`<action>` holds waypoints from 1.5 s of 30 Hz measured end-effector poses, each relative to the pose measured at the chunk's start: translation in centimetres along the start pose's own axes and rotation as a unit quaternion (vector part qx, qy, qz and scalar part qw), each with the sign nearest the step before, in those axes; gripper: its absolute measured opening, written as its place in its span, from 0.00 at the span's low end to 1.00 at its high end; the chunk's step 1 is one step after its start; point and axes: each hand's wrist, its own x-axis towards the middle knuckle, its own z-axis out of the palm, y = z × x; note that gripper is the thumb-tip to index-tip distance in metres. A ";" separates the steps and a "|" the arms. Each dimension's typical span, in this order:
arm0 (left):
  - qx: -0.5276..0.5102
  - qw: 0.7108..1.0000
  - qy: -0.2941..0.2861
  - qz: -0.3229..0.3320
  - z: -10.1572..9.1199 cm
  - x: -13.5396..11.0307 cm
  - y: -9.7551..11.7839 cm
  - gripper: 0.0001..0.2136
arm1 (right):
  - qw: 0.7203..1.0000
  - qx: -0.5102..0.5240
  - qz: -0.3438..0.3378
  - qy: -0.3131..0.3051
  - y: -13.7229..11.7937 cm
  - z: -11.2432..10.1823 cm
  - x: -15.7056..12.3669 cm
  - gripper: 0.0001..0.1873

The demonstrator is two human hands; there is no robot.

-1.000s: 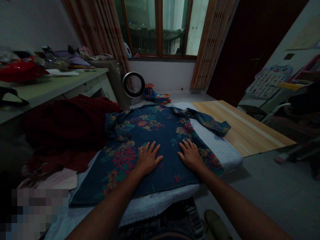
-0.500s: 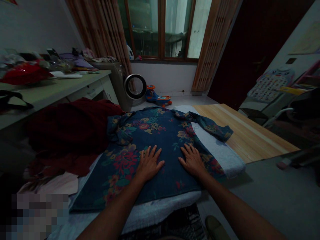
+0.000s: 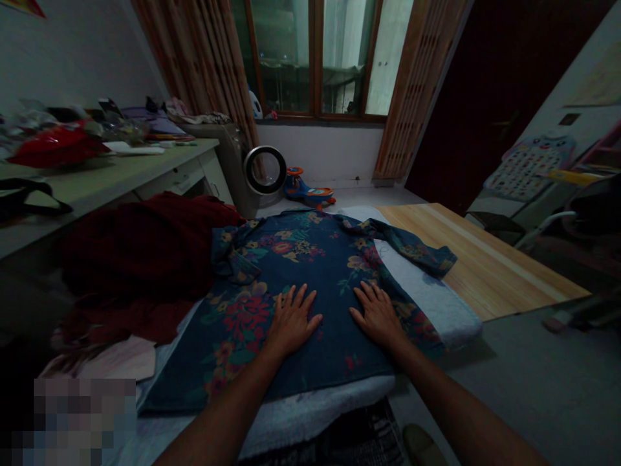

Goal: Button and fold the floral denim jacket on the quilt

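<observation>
A dark blue floral shirt [image 3: 301, 265] lies spread out on a pale cloth [image 3: 422, 285] over a table. Its left sleeve is bunched, while the right one stretches out past the cloth. My left hand [image 3: 294, 320] rests flat on the lower middle of the shirt, fingers spread. To its right, my right hand [image 3: 378, 314] also lies palm down on the fabric with its fingers apart. Neither hand grips anything. The shirt's hem runs across just in front of my forearms.
Dark red cloth [image 3: 140, 252] is heaped at the left, beside a cluttered desk [image 3: 165, 168]. Bare wooden tabletop [image 3: 485, 259] extends to the right. Behind stand a washing machine with its round door [image 3: 266, 170] ajar and a blue ride-on toy [image 3: 308, 189].
The view has shifted slightly. Both hands stay flat in about the same places on the shirt, which has not visibly moved.
</observation>
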 end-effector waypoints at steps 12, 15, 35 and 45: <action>-0.015 1.000 0.013 0.004 0.4 -0.1 -0.3 0.30 | 1.000 -0.008 0.005 -0.009 0.1 0.2 0.2 0.33; -0.020 1.000 0.015 0.004 0.7 0.0 -0.4 0.30 | 1.000 -0.012 0.002 -0.005 0.1 0.2 0.2 0.33; -0.006 0.997 0.060 -0.039 -2.1 10.3 -2.8 0.18 | 0.998 -0.051 -0.019 0.035 0.7 1.2 0.3 0.31; -0.028 0.994 0.043 -0.093 1.3 11.5 -4.0 0.25 | 0.996 -0.080 -0.029 -0.020 0.9 0.5 1.0 0.32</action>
